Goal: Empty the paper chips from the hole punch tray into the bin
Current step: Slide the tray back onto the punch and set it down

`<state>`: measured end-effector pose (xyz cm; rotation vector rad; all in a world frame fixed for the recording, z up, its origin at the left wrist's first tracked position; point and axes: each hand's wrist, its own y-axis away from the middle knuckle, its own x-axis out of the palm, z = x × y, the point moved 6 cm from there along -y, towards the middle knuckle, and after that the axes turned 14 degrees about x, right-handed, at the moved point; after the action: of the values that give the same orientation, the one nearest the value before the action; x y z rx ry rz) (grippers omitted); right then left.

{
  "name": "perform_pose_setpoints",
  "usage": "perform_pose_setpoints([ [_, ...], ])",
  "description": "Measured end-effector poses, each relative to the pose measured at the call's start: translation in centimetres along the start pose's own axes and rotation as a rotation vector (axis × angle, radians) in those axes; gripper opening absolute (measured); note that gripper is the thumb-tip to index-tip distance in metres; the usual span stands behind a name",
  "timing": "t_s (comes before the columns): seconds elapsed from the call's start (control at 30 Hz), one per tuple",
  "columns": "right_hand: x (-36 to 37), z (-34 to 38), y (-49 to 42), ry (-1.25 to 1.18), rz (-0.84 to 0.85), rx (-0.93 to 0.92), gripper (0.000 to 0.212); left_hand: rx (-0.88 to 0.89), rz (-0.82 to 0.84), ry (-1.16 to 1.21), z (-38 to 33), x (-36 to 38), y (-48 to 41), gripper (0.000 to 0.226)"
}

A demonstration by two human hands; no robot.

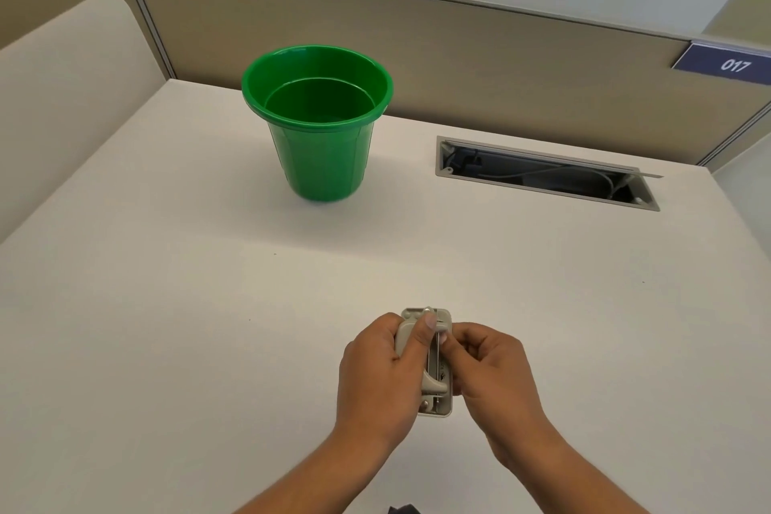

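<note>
Nearest, two bare hands hold a small grey hole punch (pixel 434 363) between them above a white desk (pixel 167 325). The left hand (pixel 375 380) wraps its left side; the right hand (pixel 492 376) pinches its right edge. Well beyond stands an upright green bin (pixel 319 125), with nothing between. Right of it, an open cable slot (pixel 546 175).

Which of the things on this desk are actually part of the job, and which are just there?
Part of the job:
- hole punch, held by both hands, left hand and right hand
- green bin, standing farther back on the desk, apart from the punch

Just there:
- cable slot set in the desk
- sign reading 017 on the partition
- dark object at the near edge, too cut off to identify
</note>
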<state>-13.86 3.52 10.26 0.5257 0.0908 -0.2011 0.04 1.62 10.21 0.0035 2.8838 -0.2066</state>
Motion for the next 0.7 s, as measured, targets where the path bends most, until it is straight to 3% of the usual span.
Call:
perform_pose_setpoints([
  [0.23, -0.9, -0.3, -0.2, -0.059, -0.033, 0.048, 0.026, -0.083, 0.056, 0.167, -0.4, 0.5, -0.3, 0.049],
  [0.43, -1.6, -1.1, -0.9, -0.392, 0.017, 0.195, 0.021, -0.176, -0.085, 0.247, 0.4, -1.0, -0.9, 0.028],
  [0.57, -1.5, -1.0, -1.1, -0.598, 0.061, 0.225, 0.008, -0.317, 0.009, 0.385, 1.1, 0.0, 0.3, 0.024],
  [0.7, -1.3, -1.5, -1.0, -0.602, 0.078, 0.26, 0.018, -0.369, 0.035, 0.476, 1.1, 0.6, 1.2, 0.027],
])
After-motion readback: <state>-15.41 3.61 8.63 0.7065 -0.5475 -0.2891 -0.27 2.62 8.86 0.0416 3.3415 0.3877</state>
